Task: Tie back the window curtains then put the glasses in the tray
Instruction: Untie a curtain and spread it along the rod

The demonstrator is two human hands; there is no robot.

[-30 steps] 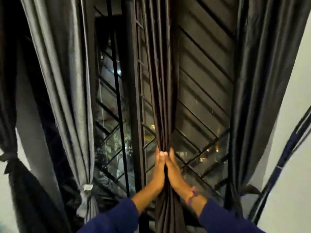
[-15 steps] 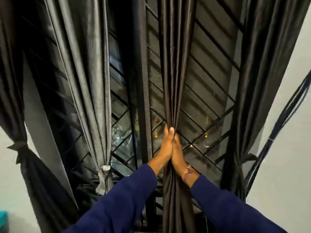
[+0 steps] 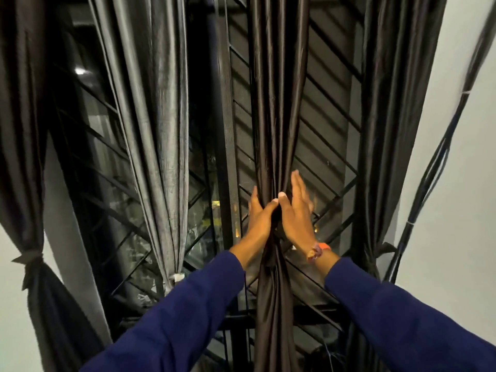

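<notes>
The middle curtain [image 3: 279, 108], a dark brown satin panel, hangs straight down the centre of the window and is gathered into a narrow bundle between the two hands. The left hand [image 3: 259, 218] wraps the bundle from its left side, fingers curled behind the fabric and the thumb crossing the front, so its grip is closed around the curtain. The right hand [image 3: 296, 216] lies against the bundle's right side; its thumb presses the front folds next to the left thumb, while its long fingers [image 3: 298, 183] stretch upward, straight and blurred, so this grip reads as open, pressing rather than clasping. A pink and orange wristband [image 3: 318, 249] sits on the right wrist, and both arms wear navy blue sleeves [image 3: 182, 312].

Left of the middle curtain, a grey curtain [image 3: 161, 124] is already cinched low by a pale tie [image 3: 177, 277]. Further left, a dark curtain [image 3: 24, 130] is pinched by a dark knot [image 3: 31, 260] against the white wall. On the right, another dark curtain [image 3: 394, 116] narrows to a tie [image 3: 383, 249] near the window's edge. Behind the fabric, a black window grille [image 3: 330, 146] with diagonal bars covers the glass. A bundle of dark cables [image 3: 434, 167] runs down the right wall [image 3: 464, 200].
</notes>
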